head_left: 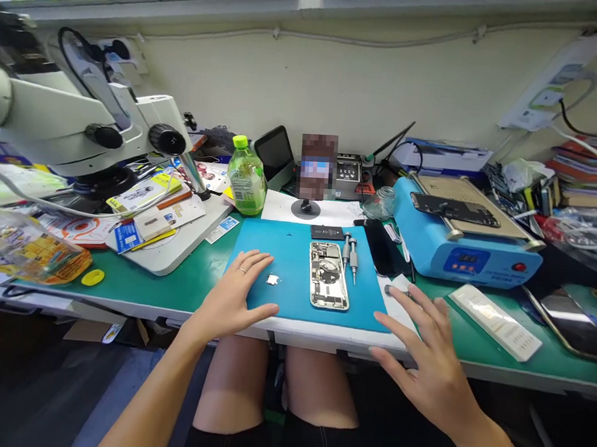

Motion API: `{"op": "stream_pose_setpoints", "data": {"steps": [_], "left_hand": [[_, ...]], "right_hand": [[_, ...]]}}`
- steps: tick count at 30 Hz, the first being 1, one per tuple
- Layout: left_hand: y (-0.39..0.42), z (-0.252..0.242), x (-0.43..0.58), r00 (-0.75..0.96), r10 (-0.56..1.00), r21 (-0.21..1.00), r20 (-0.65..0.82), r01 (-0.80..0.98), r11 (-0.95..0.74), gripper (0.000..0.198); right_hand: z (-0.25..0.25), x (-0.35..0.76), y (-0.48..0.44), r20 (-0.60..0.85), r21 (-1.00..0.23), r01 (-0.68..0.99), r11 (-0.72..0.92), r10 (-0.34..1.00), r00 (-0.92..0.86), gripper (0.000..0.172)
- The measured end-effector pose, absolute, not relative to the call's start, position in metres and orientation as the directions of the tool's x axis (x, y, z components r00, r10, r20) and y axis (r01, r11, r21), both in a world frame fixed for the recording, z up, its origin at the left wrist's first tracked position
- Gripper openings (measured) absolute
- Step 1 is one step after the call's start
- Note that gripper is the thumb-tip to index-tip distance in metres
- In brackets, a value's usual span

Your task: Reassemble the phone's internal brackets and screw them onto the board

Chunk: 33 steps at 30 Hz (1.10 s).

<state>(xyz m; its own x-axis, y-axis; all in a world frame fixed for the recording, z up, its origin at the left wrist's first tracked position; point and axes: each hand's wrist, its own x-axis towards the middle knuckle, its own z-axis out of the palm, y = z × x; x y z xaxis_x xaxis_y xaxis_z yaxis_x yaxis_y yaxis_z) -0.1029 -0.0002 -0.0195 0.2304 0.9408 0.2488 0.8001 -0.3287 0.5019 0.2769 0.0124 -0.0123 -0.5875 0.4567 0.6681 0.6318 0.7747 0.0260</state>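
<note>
An opened phone body (328, 276) lies face up on a blue work mat (297, 257) at the front of the green bench. My left hand (237, 294) rests flat on the mat's left part, fingers apart, holding nothing; a small silvery part (272, 279) lies just right of its fingers. My right hand (429, 350) hovers open over the bench's front edge, right of the mat, near a small dark round piece (388, 289). Two screwdrivers (349, 253) and a black phone screen (380, 248) lie right of the phone body. A small black part (327, 232) sits above it.
A microscope (83, 125) stands at left over a white base with cards. A green bottle (247, 178) stands behind the mat. A blue heating machine (460, 235) with a phone on top is at right, a white strip (495, 321) and another phone (571, 322) beyond it.
</note>
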Motion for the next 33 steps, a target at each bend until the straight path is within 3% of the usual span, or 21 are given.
{"op": "stream_pose_setpoints", "data": {"steps": [4, 10, 14, 23, 33], "left_hand": [[0.001, -0.02, -0.097, 0.213, 0.947, 0.491, 0.238, 0.816, -0.307, 0.083], [-0.002, -0.021, -0.1, 0.151, 0.959, 0.497, 0.24, 0.829, -0.255, 0.04], [-0.001, -0.023, -0.099, 0.14, 0.959, 0.494, 0.246, 0.833, -0.248, 0.028], [0.002, -0.024, -0.093, 0.064, 0.967, 0.506, 0.245, 0.842, -0.184, 0.02], [0.002, -0.025, -0.093, 0.043, 0.971, 0.521, 0.236, 0.838, -0.163, 0.023]], "right_hand": [[0.019, 0.259, 0.06, 0.626, -0.073, 0.523, 0.849, 0.447, -0.639, 0.026], [0.05, 0.245, 0.166, 0.332, -0.219, 0.535, 0.816, 0.578, -0.745, 0.034], [0.034, 0.247, 0.185, 0.338, -0.255, 0.597, 0.761, 0.649, -0.682, 0.035], [0.018, 0.258, 0.176, 0.376, -0.333, 0.504, 0.797, 0.602, -0.704, 0.029], [0.016, 0.261, 0.183, 0.248, -0.401, 0.54, 0.74, 0.656, -0.713, 0.035]]}}
